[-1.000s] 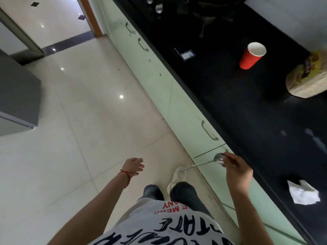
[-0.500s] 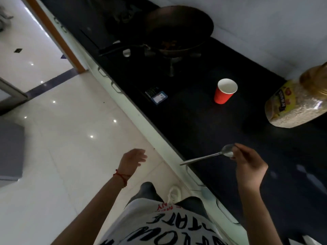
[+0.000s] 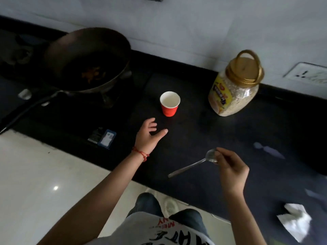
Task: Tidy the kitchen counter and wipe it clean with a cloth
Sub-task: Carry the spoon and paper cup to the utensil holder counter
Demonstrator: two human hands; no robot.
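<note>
A: Status on the tidy-and-wipe?

B: Early, by my read. The dark surface [image 3: 194, 138] carries a lot. Red paper cup [image 3: 169, 103] upright mid-surface, cereal jar [image 3: 233, 85] with gold lid right of it near the far wall, wok [image 3: 86, 59] on the burner far left, small card-like item [image 3: 107, 139] near the front edge on the left.

A: Hands?

B: Right hand [image 3: 231, 169] pinches a metal spoon [image 3: 192, 165] at the bowl end, handle pointing left and toward the near edge, held above the surface. Can't tell if the handle tip touches down. Left hand [image 3: 149, 135] is loosely spread, fingers relaxed, holding nothing, just near side of the cup, not touching it.

A: Cloth?

B: Crumpled white thing [image 3: 293, 221] at the near right, lying on the surface, well apart from both hands. Could be the cloth or a tissue, can't tell. Nobody's holding it.

A: Wiping done?

B: Doubt it. Pale smears [image 3: 269, 151] show on the right part of the surface. Judging from that, clearing is in progress and the wipe hasn't started.

A: Next?

B: Probably the cup, given where the left hand is. A guess only.
</note>
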